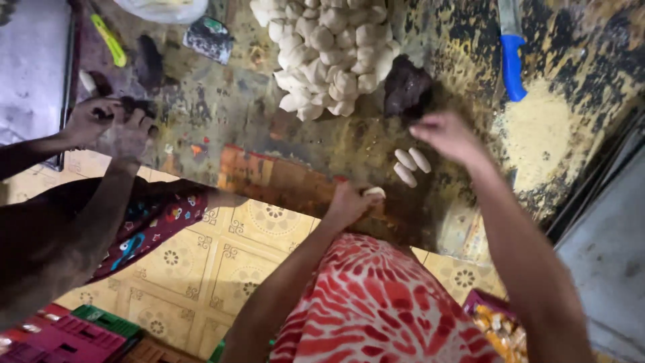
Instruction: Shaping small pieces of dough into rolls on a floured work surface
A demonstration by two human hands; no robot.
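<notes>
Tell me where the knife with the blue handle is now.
In the head view, the blue-handled knife lies at the table's far right, beyond the right hand.

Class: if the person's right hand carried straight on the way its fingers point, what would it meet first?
Probably the dark brown lump, just past the right hand; the heap of white dough pieces lies beyond, though depth is unclear.
</notes>
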